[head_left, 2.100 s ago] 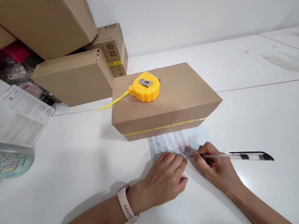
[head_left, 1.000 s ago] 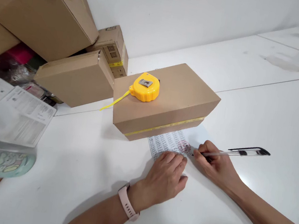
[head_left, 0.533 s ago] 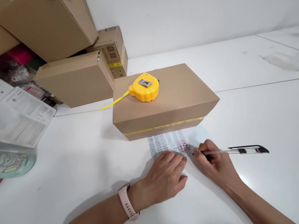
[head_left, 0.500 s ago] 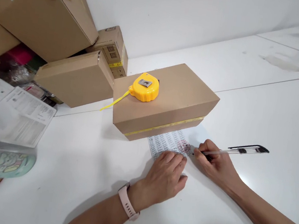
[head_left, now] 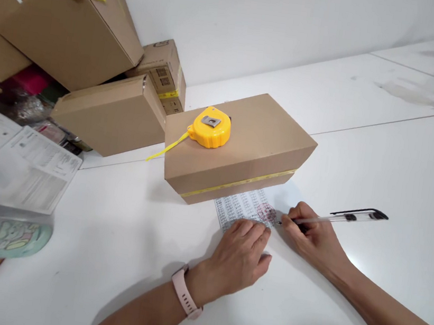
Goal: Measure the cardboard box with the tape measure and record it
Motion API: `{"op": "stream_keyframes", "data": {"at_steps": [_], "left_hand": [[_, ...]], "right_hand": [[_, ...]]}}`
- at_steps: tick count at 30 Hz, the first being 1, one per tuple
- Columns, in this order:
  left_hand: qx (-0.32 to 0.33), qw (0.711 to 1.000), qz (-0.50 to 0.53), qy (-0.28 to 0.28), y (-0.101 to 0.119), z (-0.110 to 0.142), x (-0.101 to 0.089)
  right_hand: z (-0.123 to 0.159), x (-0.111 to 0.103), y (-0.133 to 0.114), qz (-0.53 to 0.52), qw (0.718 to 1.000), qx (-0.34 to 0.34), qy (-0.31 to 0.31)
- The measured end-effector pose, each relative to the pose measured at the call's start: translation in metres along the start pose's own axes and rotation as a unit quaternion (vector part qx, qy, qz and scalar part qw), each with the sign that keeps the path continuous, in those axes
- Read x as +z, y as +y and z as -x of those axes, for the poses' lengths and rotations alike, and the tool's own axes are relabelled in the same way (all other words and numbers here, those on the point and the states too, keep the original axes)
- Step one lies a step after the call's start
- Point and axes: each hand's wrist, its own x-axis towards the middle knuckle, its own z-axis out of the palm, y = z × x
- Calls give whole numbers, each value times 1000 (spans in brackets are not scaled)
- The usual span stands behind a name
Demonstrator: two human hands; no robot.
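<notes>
Near the front edge of the white desk point(head_left: 109, 255), the left hand point(head_left: 242, 256) rests palm down, thumb apart from fingers, on a printed paper point(head_left: 237, 206). The right hand point(head_left: 313, 236) is closed around a pen point(head_left: 341, 218), whose tip is beside a red round stamp point(head_left: 267, 212) on this paper. Just behind stands a carton point(head_left: 259, 141), carrying a yellow tape measure point(head_left: 210, 129). Toward the desk's back edge, at left, I see piled boxes point(head_left: 75, 26).
</notes>
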Motion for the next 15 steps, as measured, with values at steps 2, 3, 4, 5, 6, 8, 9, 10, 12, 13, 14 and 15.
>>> {"op": "stream_keyframes", "data": {"at_steps": [2,3,4,5,6,8,9,10,12,13,14,15], "left_hand": [[0,1000,2,0,0,0,0],[0,1000,3,-1,0,0,1],[-1,1000,3,-3,0,0,1],[-2,1000,3,-5,0,1,1],[-4,1000,4,-8,0,1,1],[-6,1000,4,-10,0,1,2],[-5,1000,4,-8,0,1,2],[-3,1000,4,-4,0,1,2],[-1,1000,4,0,0,1,2],[-2,1000,4,-1,0,1,1],[-4,1000,5,-3,0,1,1],[-7,1000,5,-6,0,1,1]], "right_hand": [[0,0,0,1,1000,-5,-4],[0,0,0,3,1000,-6,-3],[-1,0,0,6,1000,-6,0],[-1,0,0,8,1000,-6,4],[-1,0,-1,10,1000,-5,8],[-1,0,-2,14,1000,-3,15],[-1,0,-3,16,1000,-3,17],[-1,1,-4,18,1000,-2,16],[-1,1,-6,23,1000,-3,14],[-1,1,-7,25,1000,-4,14],[-1,1,-8,27,999,-5,15],[-1,1,-9,28,999,-6,18]]}}
